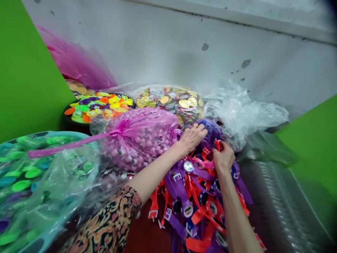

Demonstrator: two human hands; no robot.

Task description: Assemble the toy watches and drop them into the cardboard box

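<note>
- right hand (223,159): fingers narrow, pinching an orange-red strap (217,144) at the top of the pile
- left hand (192,137): fingers spread, ring on one, lying over a purple bundle (209,133); whether it grips is unclear
- patterned sleeve (110,221) on the left forearm
- toy watches (195,196) lie tangled on a dark red surface (143,235), with purple and orange-red straps and square buckles
- handling note: buckles seem apt to snag, so one strap held near its buckle should part more cleanly than a pull on the mass
- hidden: the pile's underside, the strap's end inside the pinch; the frame cuts off the pile's near edge
- beyond: pink bag of eyed beads (139,137), neon plastic discs on a black tray (97,107), bag of gold-foil coins (168,102)
- teal basket (52,135) at left; contents hard to make out through plastic
</note>
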